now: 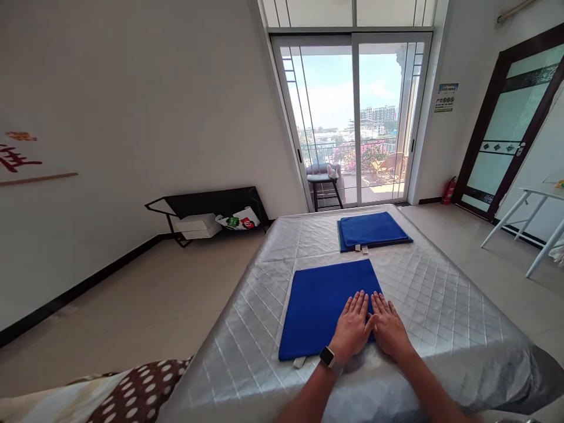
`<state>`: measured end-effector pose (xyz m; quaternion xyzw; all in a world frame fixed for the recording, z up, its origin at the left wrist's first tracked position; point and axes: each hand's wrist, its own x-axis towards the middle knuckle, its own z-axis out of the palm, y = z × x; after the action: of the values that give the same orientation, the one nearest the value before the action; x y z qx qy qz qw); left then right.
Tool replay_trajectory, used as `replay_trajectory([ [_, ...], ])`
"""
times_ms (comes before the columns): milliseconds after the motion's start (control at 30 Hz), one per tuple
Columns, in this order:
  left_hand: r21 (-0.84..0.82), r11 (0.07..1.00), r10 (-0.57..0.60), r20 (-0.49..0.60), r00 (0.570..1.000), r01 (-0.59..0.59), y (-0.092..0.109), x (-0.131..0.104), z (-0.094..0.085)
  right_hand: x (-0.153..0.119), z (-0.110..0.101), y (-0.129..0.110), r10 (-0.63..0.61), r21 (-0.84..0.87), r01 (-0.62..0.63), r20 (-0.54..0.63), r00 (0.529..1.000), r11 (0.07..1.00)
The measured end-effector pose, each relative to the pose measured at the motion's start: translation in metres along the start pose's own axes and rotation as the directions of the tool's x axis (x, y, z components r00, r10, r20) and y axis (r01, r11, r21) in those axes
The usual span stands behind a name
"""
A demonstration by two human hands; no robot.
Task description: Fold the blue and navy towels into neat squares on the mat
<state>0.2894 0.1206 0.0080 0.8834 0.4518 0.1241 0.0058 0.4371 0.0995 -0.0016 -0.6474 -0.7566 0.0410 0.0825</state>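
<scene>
A folded blue cloth (319,299) lies flat on the silver quilted cover (238,346) in front of me, a white tag showing at its near edge. My left hand (353,322), with a watch (327,356) on its wrist, rests palm down on the cloth's right part, fingers stretched out. Close beside it, my right hand (388,324) lies flat along the cloth's right edge, also palm down. The thumbs meet or overlap. Neither hand grips anything. Farther back sits a stack of folded blue cloths (373,229) with two white tags at the front.
A black rack (211,202) with a white box (197,225) and a printed bag stands by the left wall. Beyond the cover are a stool (324,179) and sliding glass doors (356,117). At right are a white table (544,191), a fire extinguisher (449,191) and a dark-framed door.
</scene>
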Motion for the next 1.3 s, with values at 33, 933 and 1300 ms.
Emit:
replay_trajectory([
  [33,-0.019,1.000,0.017,0.015,1.000,-0.016,0.007,0.004,0.002,0.000,0.002,0.001,-0.005,-0.006,0.005,0.008,1.000,1.000],
  [933,0.216,0.953,-0.171,-0.203,0.964,0.214,-0.087,-0.087,-0.003,-0.005,-0.005,0.000,0.022,0.008,-0.022,-0.024,0.999,1.000],
  [1300,-0.024,1.000,-0.009,0.048,0.999,0.010,-0.011,0.023,0.008,-0.006,-0.002,-0.002,-0.003,-0.007,0.003,-0.002,1.000,1.000],
])
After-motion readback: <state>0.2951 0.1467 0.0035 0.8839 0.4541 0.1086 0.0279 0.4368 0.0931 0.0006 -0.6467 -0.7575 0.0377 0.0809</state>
